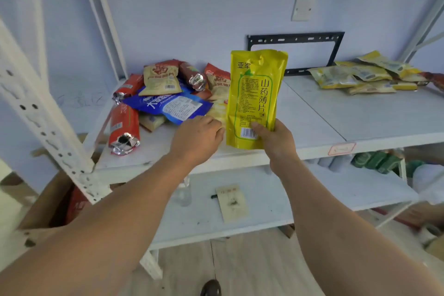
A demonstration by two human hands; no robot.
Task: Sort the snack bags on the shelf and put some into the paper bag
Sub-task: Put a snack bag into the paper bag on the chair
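Note:
My right hand [274, 139] grips a tall yellow snack bag [255, 94] by its lower edge and holds it upright above the white shelf [312, 125]. My left hand [199, 137] reaches into the mixed pile at the shelf's left, fingers resting on a pale yellow bag [217, 113] under a blue bag [173, 106]. Red bags [123, 127] and beige bags [162, 77] fill the rest of that pile. A separate heap of yellow bags [360, 74] lies at the shelf's right. A brown paper bag [43, 211] stands on the floor at lower left.
White perforated shelf uprights [48, 127] stand at the left. A lower shelf [264, 204] holds a small card [231, 202], a clear bottle and green packs [377, 161]. A black wall bracket [295, 41] hangs behind. Another person's hand shows at far right.

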